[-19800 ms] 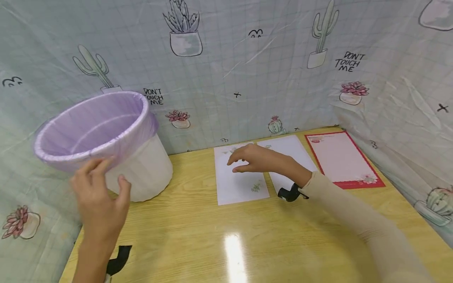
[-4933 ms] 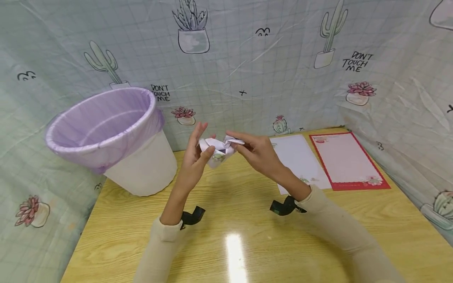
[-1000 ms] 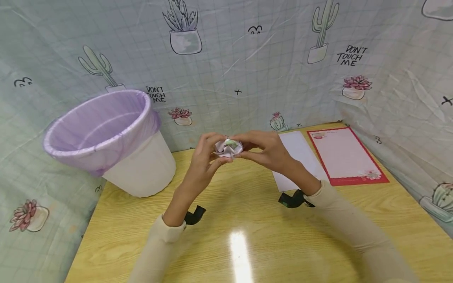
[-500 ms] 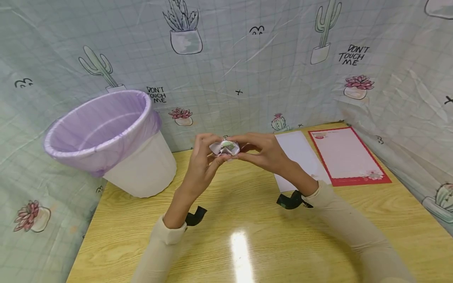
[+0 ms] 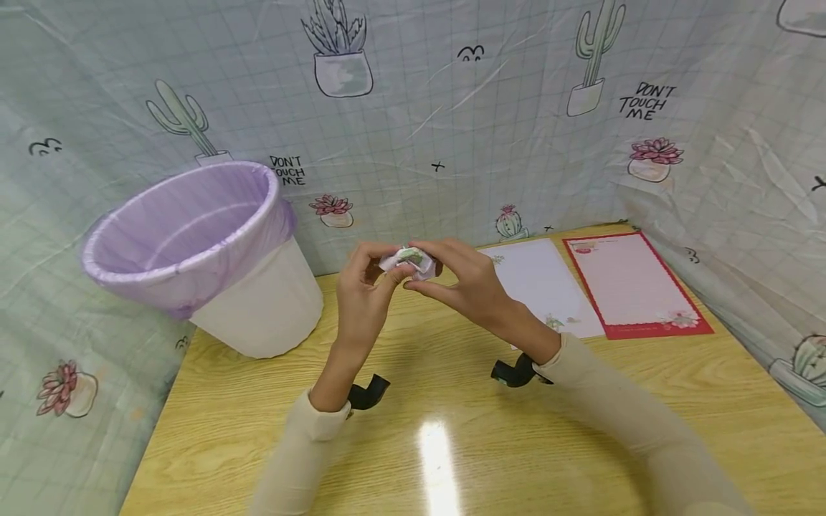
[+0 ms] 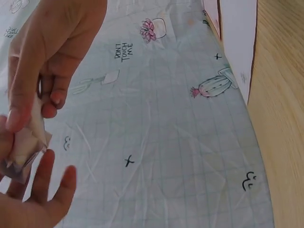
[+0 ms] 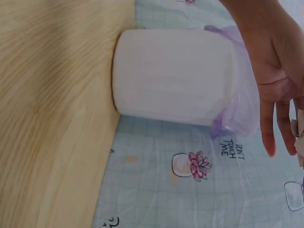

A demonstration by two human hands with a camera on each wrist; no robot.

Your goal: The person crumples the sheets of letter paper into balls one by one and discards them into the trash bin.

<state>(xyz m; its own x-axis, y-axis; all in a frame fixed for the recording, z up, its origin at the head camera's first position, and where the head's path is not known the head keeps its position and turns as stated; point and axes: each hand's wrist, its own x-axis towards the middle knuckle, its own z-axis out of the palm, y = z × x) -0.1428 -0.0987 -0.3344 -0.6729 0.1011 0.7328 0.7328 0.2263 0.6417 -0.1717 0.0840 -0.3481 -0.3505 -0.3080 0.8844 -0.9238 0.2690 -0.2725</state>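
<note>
Above the table, both hands hold a crumpled sheet of white paper (image 5: 422,266) with green leaf print. My left hand (image 5: 361,304) pinches its left side, thumb in front. On the other side, my right hand (image 5: 474,283) grips it between thumb and fingers. In the left wrist view, the crumpled paper (image 6: 26,147) sits between the right hand (image 6: 57,38) above and the left hand (image 6: 33,209) below. Only an edge of the paper (image 7: 299,137) shows in the right wrist view, by the left hand (image 7: 278,61).
A white bin (image 5: 264,301) with a purple liner (image 5: 187,215) stands at the left of the wooden table (image 5: 374,444). To the right lie a flat white sheet (image 5: 542,287) and a red-bordered sheet (image 5: 635,279). Patterned cloth (image 5: 413,122) hangs behind the table.
At first the hands were apart and two white sheets lay flat; the left one has since been taken up and crumpled. Over the last second, the hands shift slightly left, turning and squeezing the paper.
</note>
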